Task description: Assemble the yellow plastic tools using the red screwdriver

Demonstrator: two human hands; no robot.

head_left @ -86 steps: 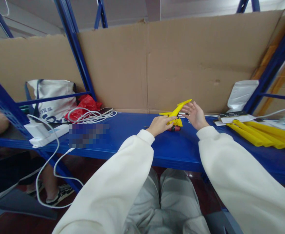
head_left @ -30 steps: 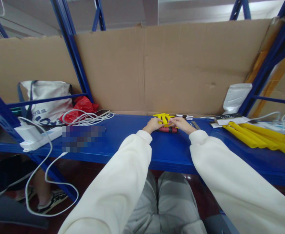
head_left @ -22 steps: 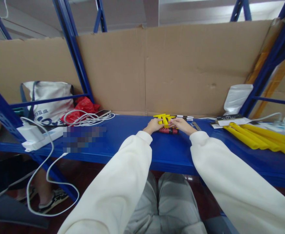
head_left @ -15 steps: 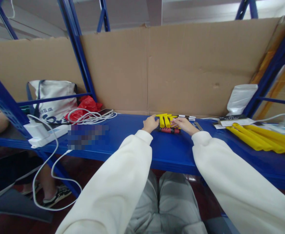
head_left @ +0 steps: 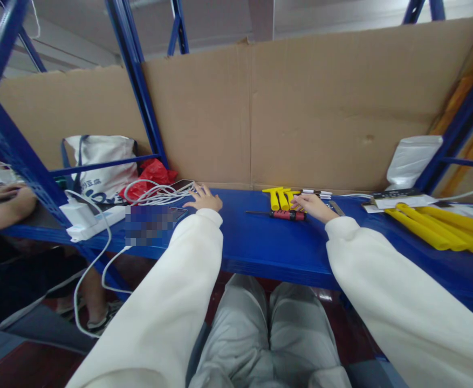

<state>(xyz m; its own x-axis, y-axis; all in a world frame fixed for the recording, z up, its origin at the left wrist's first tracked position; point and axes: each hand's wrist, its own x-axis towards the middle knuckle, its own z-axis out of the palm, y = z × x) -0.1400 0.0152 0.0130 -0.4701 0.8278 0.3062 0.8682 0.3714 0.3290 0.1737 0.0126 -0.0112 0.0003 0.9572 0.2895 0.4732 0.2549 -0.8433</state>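
Note:
My left hand [head_left: 204,198] is open, its fingers spread low over the blue shelf top, near the coiled white cable. My right hand [head_left: 309,206] has its fingers curled together at the right side of a row of yellow T-shaped pieces [head_left: 275,201]. Whatever its fingertips hold, if anything, is hidden. Just in front of that row lies a screwdriver [head_left: 288,215] with a red and black handle, its thin shaft pointing left. Black-and-white pens [head_left: 316,193] lie behind my right hand.
To the left are a white power strip [head_left: 94,223], a coiled white cable [head_left: 149,193], a red plastic bag [head_left: 155,171] and a cloth bag [head_left: 102,156]. Long yellow pieces [head_left: 442,229] lie at right by a white box [head_left: 402,200]. Cardboard [head_left: 321,102] stands behind. Another person's arm [head_left: 9,207] shows at far left.
My left hand has left the yellow pieces and moved left, opening its fingers. My right hand stays by them. The screwdriver's shaft now shows. The view has shifted slightly.

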